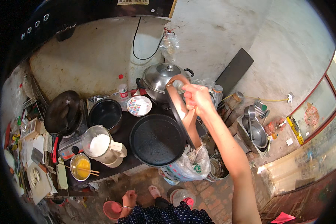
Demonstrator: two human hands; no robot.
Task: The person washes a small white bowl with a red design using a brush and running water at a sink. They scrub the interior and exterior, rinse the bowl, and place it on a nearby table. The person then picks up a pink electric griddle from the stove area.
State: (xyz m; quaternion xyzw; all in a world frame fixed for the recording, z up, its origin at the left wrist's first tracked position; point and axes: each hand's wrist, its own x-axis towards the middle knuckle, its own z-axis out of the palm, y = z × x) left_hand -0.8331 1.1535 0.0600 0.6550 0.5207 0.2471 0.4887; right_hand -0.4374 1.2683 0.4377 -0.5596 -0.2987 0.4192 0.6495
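Observation:
My right hand [198,98] grips a copper-brown lid [177,101] with a dark rim, tilted steeply on edge. The lid stands at the right side of a round, shallow black pan [157,140]; whether they are hinged together I cannot tell. The pan's dark cooking surface shows no food. Low in front of my body, my left hand [129,198] hangs with its fingers curled and nothing visible in it. A pink plastic container [112,210] is just beside that hand, lower down.
Behind the pan are a lidded steel pot [156,77] and a patterned plate [139,105]. Leftward stand a black pot [105,114], a blender jug of white powder [99,144], a bowl of beaten egg with chopsticks [80,167] and a wok [62,112]. Plastic bags [196,165] crowd the front right.

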